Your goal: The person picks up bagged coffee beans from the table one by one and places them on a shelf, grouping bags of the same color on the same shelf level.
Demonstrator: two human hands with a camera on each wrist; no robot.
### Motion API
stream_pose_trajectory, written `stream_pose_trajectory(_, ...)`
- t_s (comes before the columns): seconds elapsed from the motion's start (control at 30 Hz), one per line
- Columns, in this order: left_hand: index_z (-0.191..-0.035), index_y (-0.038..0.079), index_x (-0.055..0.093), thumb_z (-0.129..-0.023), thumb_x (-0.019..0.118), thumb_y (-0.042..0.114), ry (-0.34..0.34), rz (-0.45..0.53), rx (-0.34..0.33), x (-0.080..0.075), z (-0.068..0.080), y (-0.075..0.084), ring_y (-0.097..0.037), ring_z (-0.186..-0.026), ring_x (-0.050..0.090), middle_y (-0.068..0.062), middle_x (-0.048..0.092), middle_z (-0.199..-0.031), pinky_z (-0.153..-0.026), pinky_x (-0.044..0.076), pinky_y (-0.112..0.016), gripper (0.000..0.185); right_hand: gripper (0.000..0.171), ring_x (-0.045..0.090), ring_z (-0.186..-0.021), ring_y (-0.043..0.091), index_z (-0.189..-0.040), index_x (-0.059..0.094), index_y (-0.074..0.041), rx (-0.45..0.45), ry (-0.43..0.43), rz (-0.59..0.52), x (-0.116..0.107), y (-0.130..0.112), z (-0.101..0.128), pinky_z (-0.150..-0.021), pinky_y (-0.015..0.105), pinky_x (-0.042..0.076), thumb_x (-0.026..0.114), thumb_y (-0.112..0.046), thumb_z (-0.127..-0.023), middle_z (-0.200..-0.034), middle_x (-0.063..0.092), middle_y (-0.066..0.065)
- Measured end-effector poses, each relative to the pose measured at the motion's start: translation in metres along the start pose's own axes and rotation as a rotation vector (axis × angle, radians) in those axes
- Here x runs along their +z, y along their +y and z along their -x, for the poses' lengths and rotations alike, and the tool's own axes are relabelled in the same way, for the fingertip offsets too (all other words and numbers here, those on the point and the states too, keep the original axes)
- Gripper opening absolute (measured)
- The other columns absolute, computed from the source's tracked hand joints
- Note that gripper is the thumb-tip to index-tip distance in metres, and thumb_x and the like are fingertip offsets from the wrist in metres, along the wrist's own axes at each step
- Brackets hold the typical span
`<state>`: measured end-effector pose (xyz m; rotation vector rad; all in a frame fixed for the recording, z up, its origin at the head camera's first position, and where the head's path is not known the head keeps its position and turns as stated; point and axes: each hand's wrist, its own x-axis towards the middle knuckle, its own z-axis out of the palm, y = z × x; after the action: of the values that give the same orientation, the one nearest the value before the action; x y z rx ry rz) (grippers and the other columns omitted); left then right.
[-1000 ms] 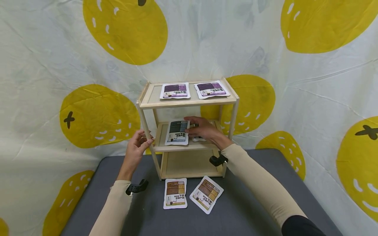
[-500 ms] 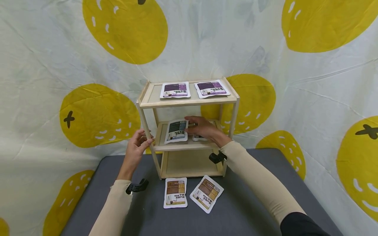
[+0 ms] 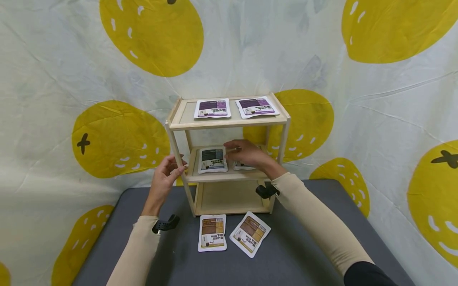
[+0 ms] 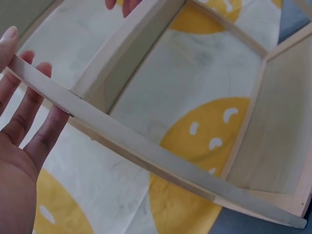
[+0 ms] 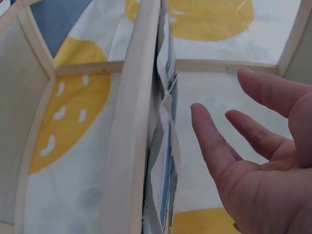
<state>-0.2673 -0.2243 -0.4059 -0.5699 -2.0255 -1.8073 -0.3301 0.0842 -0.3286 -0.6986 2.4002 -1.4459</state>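
Observation:
A three-tier wooden shelf (image 3: pixel 229 124) stands on the grey table (image 3: pixel 297 254). On its middle tier lies a dark blue-grey packet (image 3: pixel 212 160), flat and free. My right hand (image 3: pixel 239 152) hovers just right of it with fingers relaxed, partly covering a second packet (image 3: pixel 244 166). In the right wrist view the right hand (image 5: pixel 234 117) is open beside the packets' edges (image 5: pixel 165 146). My left hand (image 3: pixel 175 167) rests straight fingers (image 4: pixel 29 109) against the shelf's front left post (image 4: pixel 122 146). Two purple packets (image 3: pixel 212 108) (image 3: pixel 256 107) lie on the top tier.
Two brown packets (image 3: pixel 212 232) (image 3: pixel 250 234) lie on the table in front of the shelf. The bottom tier (image 3: pixel 229 198) holds nothing visible. A cloth backdrop with yellow fruit shapes (image 3: pixel 118 139) hangs close behind and around the table.
The dark packet, held tilted at the shelf's front by my right hand, now lies flat further in on the middle tier. The right hand has let go of it.

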Motion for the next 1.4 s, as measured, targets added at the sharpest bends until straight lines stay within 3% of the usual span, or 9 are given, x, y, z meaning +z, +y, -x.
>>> stream_pose_trajectory(0.4, -0.128, 0.000, 0.058, -0.097, 0.065, 0.000, 0.023, -0.026, -0.048, 0.002, -0.001, 0.002, -0.016, -0.101, 0.066, -0.012, 0.066, -0.110, -0.087, 0.056, -0.026, 0.031, 0.052, 0.060, -0.121, 0.026, -0.144, 0.054, -0.003, -0.060, -0.048, -0.045, -0.001, 0.000, 0.020, -0.102, 0.041, 0.052, 0.070, -0.022, -0.098, -0.142, 0.058, 0.015)
stream_pose_trajectory(0.53, -0.128, -0.004, 0.056, -0.098, 0.063, -0.002, 0.017, -0.023, -0.052, 0.002, -0.001, 0.002, -0.021, -0.103, 0.067, -0.019, 0.064, -0.111, -0.088, 0.057, -0.028, 0.030, 0.050, 0.062, -0.119, 0.026, -0.141, 0.056, 0.000, -0.085, -0.076, -0.072, 0.000, 0.004, 0.029, -0.100, 0.037, 0.053, 0.070, -0.021, -0.098, -0.137, 0.061, 0.015)
stream_pose_trajectory(0.67, -0.128, -0.001, 0.057, -0.099, 0.063, 0.001, 0.015, -0.020, -0.048, 0.002, 0.000, 0.002, -0.028, -0.105, 0.066, -0.023, 0.062, -0.113, -0.087, 0.056, -0.028, 0.029, 0.049, 0.063, -0.118, 0.030, -0.140, 0.056, 0.001, -0.104, -0.124, -0.114, 0.002, 0.006, 0.040, -0.099, 0.038, 0.054, 0.069, -0.021, -0.099, -0.134, 0.063, 0.018)
stream_pose_trajectory(0.8, -0.128, 0.002, 0.058, -0.099, 0.064, 0.007, 0.015, -0.019, -0.045, 0.002, 0.001, 0.001, -0.025, -0.105, 0.066, -0.021, 0.062, -0.113, -0.087, 0.056, -0.027, 0.029, 0.047, 0.063, -0.120, 0.034, -0.141, 0.055, 0.001, -0.110, -0.191, -0.173, 0.004, 0.009, 0.053, -0.100, 0.042, 0.053, 0.066, -0.017, -0.100, -0.133, 0.063, 0.021)
stream_pose_trajectory(1.03, -0.129, 0.003, 0.057, -0.100, 0.064, 0.008, 0.010, -0.015, -0.030, 0.003, 0.002, 0.000, -0.020, -0.103, 0.065, -0.023, 0.061, -0.114, -0.088, 0.055, -0.026, 0.030, 0.045, 0.065, -0.118, 0.031, -0.141, 0.054, 0.005, -0.134, -0.249, -0.190, 0.012, 0.021, 0.066, -0.100, 0.046, 0.053, 0.065, -0.010, -0.100, -0.132, 0.063, 0.022)
stream_pose_trajectory(1.27, -0.131, 0.003, 0.055, -0.100, 0.063, 0.004, -0.017, 0.006, 0.025, 0.001, 0.004, -0.001, -0.040, -0.104, 0.063, -0.032, 0.058, -0.116, -0.088, 0.055, -0.027, 0.032, 0.040, 0.066, -0.117, 0.030, -0.138, 0.058, 0.001, -0.114, -0.262, -0.192, 0.016, 0.042, 0.077, -0.100, 0.050, 0.053, 0.065, -0.010, -0.100, -0.128, 0.067, 0.016)
stream_pose_trajectory(1.4, -0.132, 0.000, 0.053, -0.100, 0.061, 0.004, -0.037, 0.009, 0.056, -0.001, 0.005, -0.003, -0.040, -0.104, 0.063, -0.031, 0.059, -0.116, -0.088, 0.056, -0.027, 0.033, 0.039, 0.067, -0.115, 0.026, -0.137, 0.058, -0.001, -0.119, -0.274, -0.210, 0.017, 0.053, 0.081, -0.099, 0.044, 0.054, 0.064, -0.009, -0.100, -0.127, 0.067, 0.016)
